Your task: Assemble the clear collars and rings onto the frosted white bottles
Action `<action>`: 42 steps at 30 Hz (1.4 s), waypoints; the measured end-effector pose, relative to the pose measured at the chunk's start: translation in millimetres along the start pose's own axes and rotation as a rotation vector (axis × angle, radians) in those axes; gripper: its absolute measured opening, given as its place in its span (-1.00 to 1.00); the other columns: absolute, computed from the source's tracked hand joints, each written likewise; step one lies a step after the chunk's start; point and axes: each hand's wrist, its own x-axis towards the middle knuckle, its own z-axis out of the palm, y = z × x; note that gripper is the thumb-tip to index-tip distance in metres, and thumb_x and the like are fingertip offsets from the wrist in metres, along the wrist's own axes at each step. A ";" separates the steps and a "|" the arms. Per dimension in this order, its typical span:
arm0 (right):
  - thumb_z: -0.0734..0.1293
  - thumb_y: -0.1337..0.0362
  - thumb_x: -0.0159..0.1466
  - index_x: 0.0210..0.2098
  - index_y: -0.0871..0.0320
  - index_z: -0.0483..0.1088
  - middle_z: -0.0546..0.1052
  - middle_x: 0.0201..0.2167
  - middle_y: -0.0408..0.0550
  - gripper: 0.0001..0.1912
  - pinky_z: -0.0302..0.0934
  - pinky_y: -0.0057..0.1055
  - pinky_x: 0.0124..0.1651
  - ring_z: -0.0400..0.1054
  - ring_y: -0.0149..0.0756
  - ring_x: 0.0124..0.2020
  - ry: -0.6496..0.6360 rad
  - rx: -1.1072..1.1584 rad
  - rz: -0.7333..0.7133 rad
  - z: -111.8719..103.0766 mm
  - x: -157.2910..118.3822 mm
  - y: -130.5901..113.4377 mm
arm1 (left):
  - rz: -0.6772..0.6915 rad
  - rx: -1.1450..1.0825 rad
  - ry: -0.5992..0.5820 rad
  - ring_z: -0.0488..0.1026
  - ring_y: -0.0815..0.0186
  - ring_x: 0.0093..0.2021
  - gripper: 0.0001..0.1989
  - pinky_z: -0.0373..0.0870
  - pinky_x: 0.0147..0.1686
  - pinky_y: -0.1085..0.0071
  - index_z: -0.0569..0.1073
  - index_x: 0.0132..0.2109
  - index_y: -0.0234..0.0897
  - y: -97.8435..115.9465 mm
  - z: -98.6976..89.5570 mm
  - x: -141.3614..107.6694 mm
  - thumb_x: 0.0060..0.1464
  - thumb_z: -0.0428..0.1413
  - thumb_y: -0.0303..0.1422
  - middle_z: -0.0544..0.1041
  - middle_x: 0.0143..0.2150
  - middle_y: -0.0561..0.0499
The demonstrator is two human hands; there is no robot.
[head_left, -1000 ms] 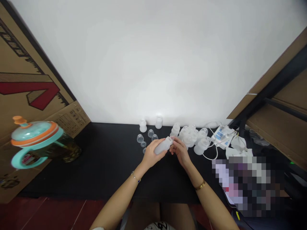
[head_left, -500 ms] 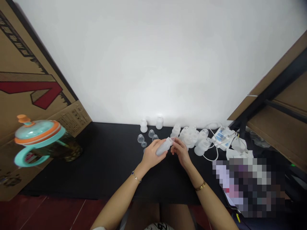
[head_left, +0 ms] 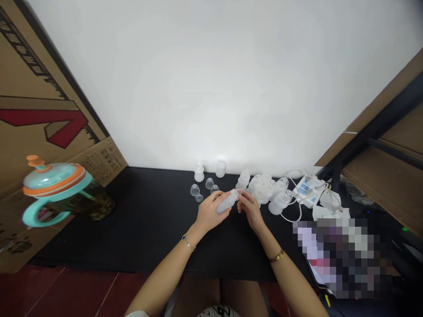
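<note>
A frosted white bottle (head_left: 226, 203) lies tilted in my left hand (head_left: 210, 211), whose fingers are wrapped round its body. My right hand (head_left: 250, 209) pinches a small clear nipple (head_left: 239, 192) at the bottle's neck. Just beyond my left hand are clear domed caps (head_left: 194, 189) and a small clear disc-like part (head_left: 199, 198). Two white bottles (head_left: 198, 172) stand near the wall. To the right of my right hand is a group of several frosted bottles with clear caps (head_left: 280, 202).
A teal and orange lidded jug (head_left: 54, 187) stands at the left by a cardboard box (head_left: 39, 79). At the right are a white power strip (head_left: 309, 190) with cables, crumpled white paper (head_left: 330, 207) and a blurred pile. A white wall (head_left: 211, 88) rises behind the black table (head_left: 139, 229).
The view has shifted slightly. Both hands remain at the bottle's neck and body, with very little movement.
</note>
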 end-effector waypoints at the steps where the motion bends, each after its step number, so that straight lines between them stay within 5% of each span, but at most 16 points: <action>1: 0.52 0.03 0.14 -0.14 0.11 0.57 0.45 -0.46 -0.18 -0.62 0.15 -0.46 -0.58 0.23 -0.44 -0.60 0.001 0.001 -0.001 0.1 0.0 -0.1 | 0.001 0.001 0.002 0.56 0.19 0.00 -0.52 0.56 0.00 0.30 0.45 0.23 -0.06 0.3 -0.2 0.2 0.15 0.18 -0.31 0.55 0.09 -0.06; 19: 0.53 -0.02 0.12 -0.26 0.10 0.41 0.41 -0.49 -0.24 -0.60 0.17 -0.50 -0.61 0.27 -0.46 -0.62 0.029 -0.050 -0.021 -2.4 2.8 9.5 | 0.012 0.004 -0.002 0.47 0.10 0.15 -0.58 0.33 0.21 0.04 0.45 0.23 -0.07 1.9 -1.7 2.2 0.24 0.12 -0.37 0.53 0.15 -0.09; 29: 0.50 -0.02 0.15 -0.05 0.08 0.52 0.48 -0.32 -0.11 -0.54 0.23 -0.49 -0.58 0.33 -0.38 -0.46 -0.012 0.039 -0.013 1.8 -3.5 1.7 | -0.169 -0.490 -0.087 0.52 0.15 0.11 -0.55 0.45 0.15 0.18 0.46 0.19 -0.18 3.4 -3.4 4.0 0.19 0.21 -0.19 0.55 0.17 -0.10; 42: 0.50 0.03 0.18 -0.09 0.09 0.56 0.51 -0.30 -0.08 -0.63 0.22 -0.49 -0.57 0.32 -0.38 -0.47 -0.071 0.129 -0.016 -3.4 -1.2 6.0 | -0.536 -1.073 -0.220 0.57 0.08 -0.04 -0.48 0.47 0.00 0.24 0.52 0.09 -0.29 4.7 -1.8 9.0 0.08 0.27 -0.06 0.61 0.03 -0.15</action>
